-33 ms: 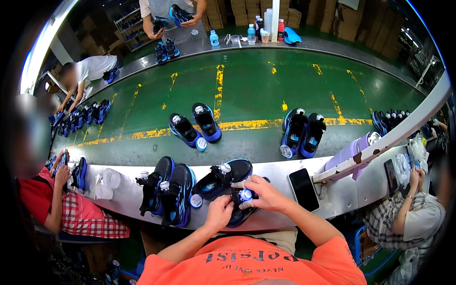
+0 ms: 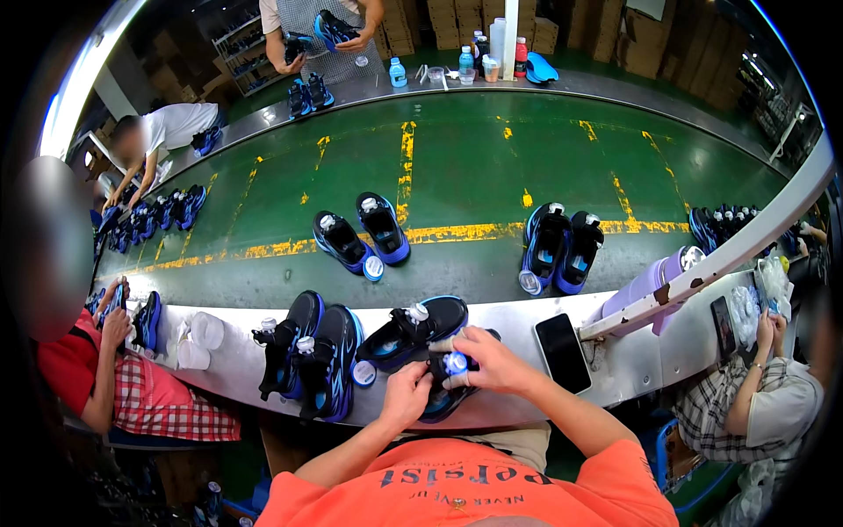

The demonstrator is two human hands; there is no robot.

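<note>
A black and blue sneaker (image 2: 443,406) lies in front of me at the bench edge, partly hidden by my hands. My left hand (image 2: 407,393) is closed on its near-left side, fingertips at the opening. From the right, my right hand (image 2: 488,362) reaches over it, thumb and fingers closed about the upper; pale coverings show on some fingertips. Between those fingers sits a round blue and white piece (image 2: 455,363). Just beyond lies a matching sneaker (image 2: 414,328) with a white wad on it. A round tag (image 2: 363,373) rests left of my left hand.
Left of my hands stands another pair of sneakers (image 2: 318,360). A black phone (image 2: 562,352) and a purple bottle (image 2: 645,281) are at the right, beside a slanted white post (image 2: 729,241). Two pairs sit on the green surface (image 2: 457,184) ahead. Co-workers flank me.
</note>
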